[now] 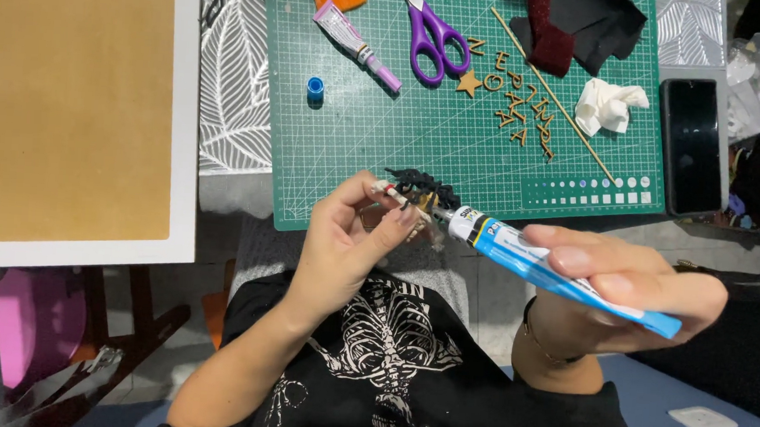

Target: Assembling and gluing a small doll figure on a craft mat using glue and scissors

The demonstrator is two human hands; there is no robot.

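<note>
While the left hand [343, 242] pinches a black cutout [421, 186], the right hand [630, 295] holds a blue glue tube [552, 272].

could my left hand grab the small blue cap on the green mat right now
Probably not yet. The left hand is full, pinching a small black piece. The blue cap lies uncovered on the green mat, nothing in between.

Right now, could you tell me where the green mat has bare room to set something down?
The mat is bare below the blue cap and across its middle. Scissors, wooden letters and tissue crowd the top right.
</note>
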